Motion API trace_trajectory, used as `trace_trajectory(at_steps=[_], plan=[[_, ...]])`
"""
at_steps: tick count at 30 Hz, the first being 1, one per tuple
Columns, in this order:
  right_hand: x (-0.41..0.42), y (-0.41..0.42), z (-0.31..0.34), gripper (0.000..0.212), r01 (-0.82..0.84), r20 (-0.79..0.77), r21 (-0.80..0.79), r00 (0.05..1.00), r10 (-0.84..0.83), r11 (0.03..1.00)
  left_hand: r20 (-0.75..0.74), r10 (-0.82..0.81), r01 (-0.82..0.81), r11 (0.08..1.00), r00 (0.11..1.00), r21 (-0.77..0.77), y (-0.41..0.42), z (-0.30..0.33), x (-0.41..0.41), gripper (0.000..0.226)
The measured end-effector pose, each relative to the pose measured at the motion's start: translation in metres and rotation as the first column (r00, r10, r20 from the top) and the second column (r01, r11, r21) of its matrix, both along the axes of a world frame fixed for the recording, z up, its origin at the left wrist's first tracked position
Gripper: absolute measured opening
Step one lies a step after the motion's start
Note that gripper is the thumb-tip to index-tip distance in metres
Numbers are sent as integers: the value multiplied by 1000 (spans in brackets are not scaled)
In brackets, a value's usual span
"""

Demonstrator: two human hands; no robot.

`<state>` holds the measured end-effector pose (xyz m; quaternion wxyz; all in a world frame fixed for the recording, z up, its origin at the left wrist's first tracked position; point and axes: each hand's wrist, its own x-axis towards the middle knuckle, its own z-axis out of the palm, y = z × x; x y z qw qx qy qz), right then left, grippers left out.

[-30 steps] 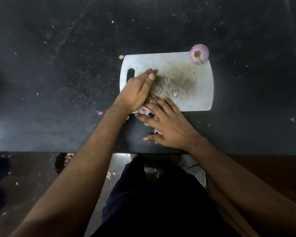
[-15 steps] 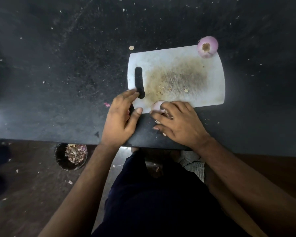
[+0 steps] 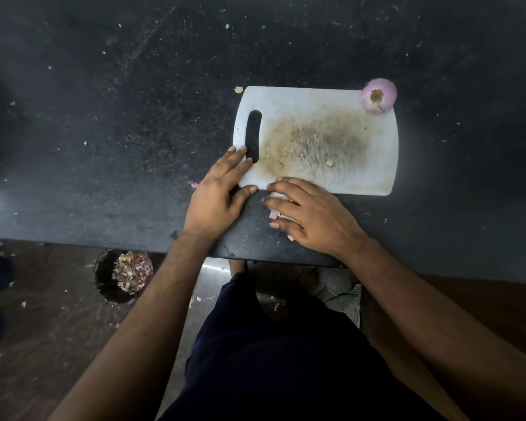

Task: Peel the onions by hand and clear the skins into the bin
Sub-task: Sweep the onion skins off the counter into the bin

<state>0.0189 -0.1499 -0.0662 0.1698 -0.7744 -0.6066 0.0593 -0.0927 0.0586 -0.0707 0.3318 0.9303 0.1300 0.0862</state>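
Observation:
A peeled purple onion [image 3: 378,100] sits at the far right corner of the white cutting board [image 3: 374,159]. My left hand [image 3: 219,196] lies flat with straight fingers on the board's near left corner, beside its handle slot. My right hand [image 3: 310,215] covers a small heap of pale onion skins [image 3: 274,213] on the black counter just in front of the board, its fingers spread over them. Most of the heap is hidden under the hand. A dark bin [image 3: 120,276] holding onion skins stands on the floor below the counter edge, to the left.
The black counter [image 3: 119,132] carries scattered skin flecks, one pink scrap [image 3: 193,184] left of my left hand and a tan scrap [image 3: 239,89] at the board's far left corner. The counter's front edge runs just behind my wrists. My dark-clothed legs fill the space below.
My left hand slid from the middle of the board back to its near left corner. My right hand stayed over the skins by the board's front edge. The bin came into view.

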Motion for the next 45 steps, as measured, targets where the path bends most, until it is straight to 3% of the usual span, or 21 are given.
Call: trace_trajectory(at_steps=[5,9,14,18,22,25,27,30,32,39,45], plan=[[1,-5,5,49,-153,-8,-65,988,153,986,-34,188,-180,970,982,164,-11,2,-15,54],[4,-17,2,40,-207,-8,-78,978,207,975,-112,169,-139,961,979,240,-23,3,-42,53],[5,-44,-1,29,-97,64,-46,993,100,994,-81,320,-291,923,944,251,-54,6,-53,48],[-9,-55,0,17,36,36,11,999,-36,999,-26,406,-376,866,913,330,-69,8,-46,26],[-7,-48,4,16,9,30,77,999,-12,997,-70,394,-318,824,916,469,-66,5,-32,22],[-4,-36,-1,18,53,58,127,996,-61,991,-116,373,-299,863,920,408,-61,10,-21,25],[-3,-35,2,15,186,-102,161,980,-171,969,-130,399,-350,890,908,293,-59,16,-17,24],[7,-46,19,18,496,-420,206,824,-381,844,-32,356,-353,933,934,76,-70,33,-14,20],[19,-57,23,20,590,-465,209,761,-452,780,-20,291,-287,950,956,124,-87,37,-14,20],[14,-74,6,28,414,-307,134,881,-359,900,-111,289,-222,887,951,405,-123,16,-25,38],[9,-71,-7,21,399,-127,185,916,-381,898,-112,290,-197,840,950,505,-119,10,-16,37]])
